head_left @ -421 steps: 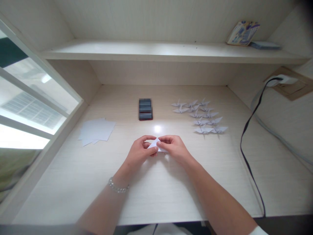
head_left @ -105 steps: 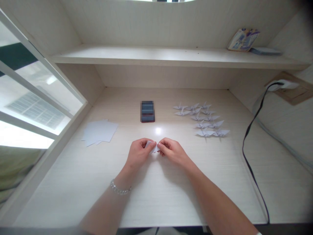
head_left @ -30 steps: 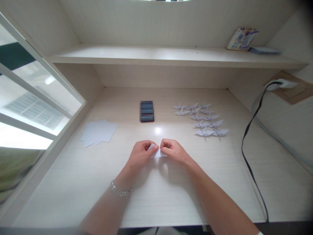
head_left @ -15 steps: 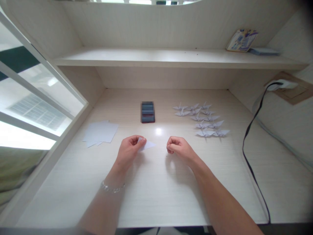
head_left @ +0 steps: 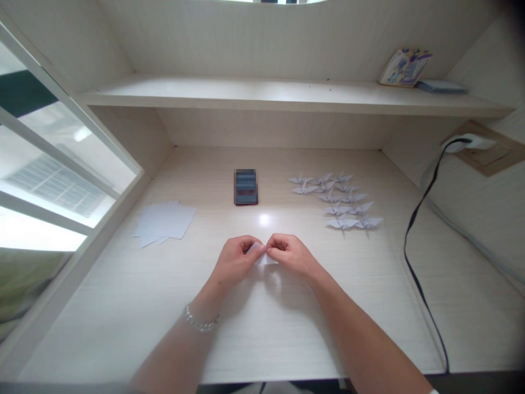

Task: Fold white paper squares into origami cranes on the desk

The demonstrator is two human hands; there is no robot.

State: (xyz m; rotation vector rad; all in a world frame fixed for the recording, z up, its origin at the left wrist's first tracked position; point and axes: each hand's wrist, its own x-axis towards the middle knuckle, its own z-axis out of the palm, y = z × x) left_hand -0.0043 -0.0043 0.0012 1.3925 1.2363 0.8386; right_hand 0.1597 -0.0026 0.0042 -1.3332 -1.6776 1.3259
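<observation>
Between my two hands is a small folded piece of white paper [head_left: 267, 259], partly covered by the fingers. My left hand [head_left: 241, 258] pinches its left side between thumb and fingers. From the other side my right hand [head_left: 290, 253] closes on the paper's upper edge, fingertips almost touching those of the left. Several white paper cranes [head_left: 337, 210] stand in rows beyond my right hand. A loose stack of white paper sheets [head_left: 166, 221] lies to the left of my hands.
A dark phone-like object [head_left: 246, 187], its face pixelated, lies behind my hands. A black cable [head_left: 414, 268] runs from the wall socket [head_left: 484, 143] down the desk's right side. The shelf [head_left: 246, 90] above holds a colourful box [head_left: 405, 67].
My right hand has moved left to the folded paper and now pinches it. The left hand has shifted right with the paper. The view has shifted slightly.
</observation>
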